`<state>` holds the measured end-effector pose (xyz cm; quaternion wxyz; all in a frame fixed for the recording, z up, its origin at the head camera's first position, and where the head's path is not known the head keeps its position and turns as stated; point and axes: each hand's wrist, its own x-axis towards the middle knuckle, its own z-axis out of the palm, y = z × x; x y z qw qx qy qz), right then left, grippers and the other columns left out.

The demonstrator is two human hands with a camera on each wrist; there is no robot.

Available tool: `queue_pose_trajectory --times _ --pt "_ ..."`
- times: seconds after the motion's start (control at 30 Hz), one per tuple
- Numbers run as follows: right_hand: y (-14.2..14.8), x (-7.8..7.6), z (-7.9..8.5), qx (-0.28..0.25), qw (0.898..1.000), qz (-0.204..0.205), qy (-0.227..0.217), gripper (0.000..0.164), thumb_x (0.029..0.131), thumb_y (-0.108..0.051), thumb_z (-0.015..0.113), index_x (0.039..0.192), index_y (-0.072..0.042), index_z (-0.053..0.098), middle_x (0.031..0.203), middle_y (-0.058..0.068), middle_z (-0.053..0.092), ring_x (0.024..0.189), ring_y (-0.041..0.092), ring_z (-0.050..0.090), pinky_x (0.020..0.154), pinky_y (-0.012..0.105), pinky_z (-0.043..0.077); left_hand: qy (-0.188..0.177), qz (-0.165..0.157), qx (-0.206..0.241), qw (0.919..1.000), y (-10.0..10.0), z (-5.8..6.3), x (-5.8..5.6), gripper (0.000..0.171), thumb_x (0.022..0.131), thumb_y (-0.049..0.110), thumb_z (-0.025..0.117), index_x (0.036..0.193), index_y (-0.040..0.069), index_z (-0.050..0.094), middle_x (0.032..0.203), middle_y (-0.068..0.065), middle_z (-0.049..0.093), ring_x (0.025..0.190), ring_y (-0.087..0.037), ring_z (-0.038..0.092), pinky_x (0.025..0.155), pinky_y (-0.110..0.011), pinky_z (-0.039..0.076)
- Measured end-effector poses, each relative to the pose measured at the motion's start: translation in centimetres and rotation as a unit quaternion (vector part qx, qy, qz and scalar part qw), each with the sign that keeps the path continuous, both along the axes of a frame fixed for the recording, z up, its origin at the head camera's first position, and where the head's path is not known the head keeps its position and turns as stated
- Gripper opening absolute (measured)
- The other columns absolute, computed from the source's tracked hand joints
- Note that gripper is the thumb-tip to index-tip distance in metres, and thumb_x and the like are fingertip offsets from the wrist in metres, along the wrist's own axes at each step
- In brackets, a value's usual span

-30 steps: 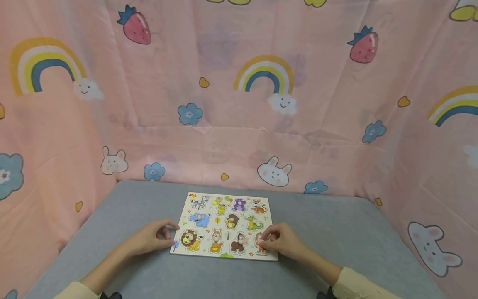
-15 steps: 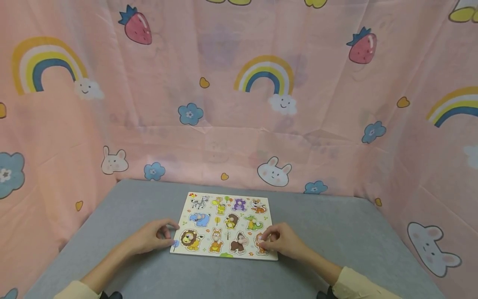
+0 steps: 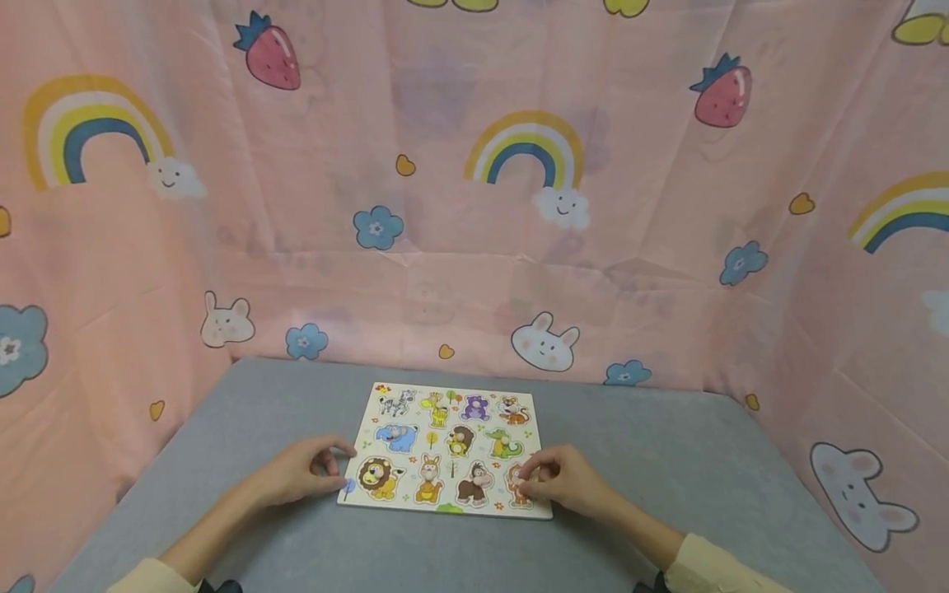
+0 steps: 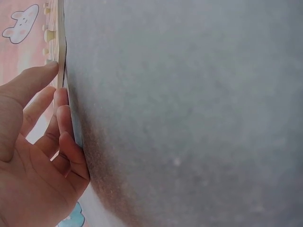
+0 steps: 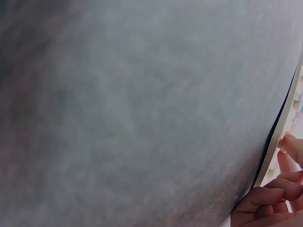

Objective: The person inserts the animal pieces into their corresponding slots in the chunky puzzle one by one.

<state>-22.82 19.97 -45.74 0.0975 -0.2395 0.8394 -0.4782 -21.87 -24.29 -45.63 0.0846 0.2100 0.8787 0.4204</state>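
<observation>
A pale wooden knob puzzle board with cartoon animal pieces lies flat on the grey table. My left hand holds the board's near left corner; in the left wrist view its thumb rests on top and fingers touch the side edge. At the near right corner, my right hand pinches the knob of an orange animal piece between thumb and finger, partly covering it. That piece sits within its outline on the board. In the right wrist view, the fingertips close on a small knob beside the board's edge.
Other pieces sit in the board, among them a lion, a kangaroo and a gorilla. The grey table extends around it. A pink printed curtain encloses the back and both sides.
</observation>
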Motion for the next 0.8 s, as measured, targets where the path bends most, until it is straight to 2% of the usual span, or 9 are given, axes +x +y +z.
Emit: queue_pose_trajectory --times 0.27,0.5,0.7,0.8 --pt "-0.1 -0.2 -0.1 -0.012 1.0 0.006 0.004 0.011 0.085 -0.004 0.081 0.091 0.003 0.075 0.061 -0.004 0.047 0.054 0.004 0.038 0.049 0.021 0.029 0.011 -0.008 0.006 0.9999 -0.1 0.0 0.0 0.036 0.087 0.011 0.08 0.119 0.004 0.064 0.082 0.0 0.057 0.059 -0.01 0.049 0.054 -0.025 0.04" --pt "-0.2 -0.2 -0.1 -0.017 1.0 0.006 0.006 0.01 0.085 -0.005 0.081 0.091 0.001 0.076 0.06 -0.004 0.046 0.053 0.004 0.037 0.048 0.021 0.028 0.014 -0.011 -0.001 0.9998 -0.3 0.2 0.2 0.037 0.088 0.013 0.08 0.12 0.004 0.064 0.082 0.0 0.057 0.061 -0.01 0.051 0.055 -0.025 0.041" --pt "0.9 -0.2 0.1 -0.066 0.998 0.017 0.017 0.011 0.088 -0.002 0.078 0.095 0.005 0.074 0.061 -0.003 0.042 0.054 0.005 0.035 0.048 0.023 0.028 0.022 -0.012 -0.001 0.9997 -0.7 0.3 0.9 0.037 0.088 0.012 0.08 0.12 0.004 0.064 0.083 0.0 0.057 0.063 -0.011 0.052 0.057 -0.026 0.043" --pt "2.1 0.0 0.6 -0.076 0.997 0.0 0.013 0.012 0.091 -0.004 0.075 0.099 0.005 0.073 0.063 -0.002 0.045 0.055 0.006 0.036 0.049 0.023 0.031 0.029 -0.004 0.0 0.9996 -1.2 0.5 1.5 0.037 0.088 0.012 0.079 0.121 0.004 0.064 0.084 0.0 0.056 0.064 -0.011 0.052 0.058 -0.027 0.043"
